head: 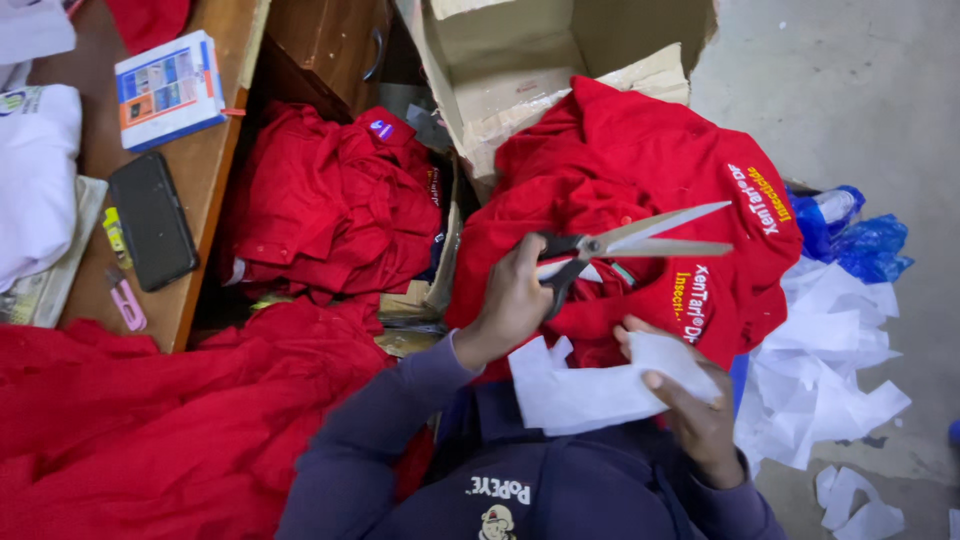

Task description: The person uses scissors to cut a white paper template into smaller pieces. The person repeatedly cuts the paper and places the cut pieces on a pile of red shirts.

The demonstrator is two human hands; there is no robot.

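Scissors (620, 243) sit in my left hand (512, 305), fingers through the dark loops, blades parted a little and pointing away to the right of the view, their long axis lying nearly level above the red shirt (640, 190) heaped on my lap. I judge them stiff, fairly light and sharp at the tips, so the loops are the only sound place to hold. My right hand (700, 420) has its grip pressed together on a white paper piece (590, 390), thumb on top, fingers below. That sheet looks thin, limp and easy to tear or crease; I would hold it close to the edge being worked, as it droops elsewhere. Its long side runs left to right, roughly in line with the blades. White paper scraps (820, 370) lie on the floor at my right, and a cardboard box (520, 60) stands beyond the shirt.
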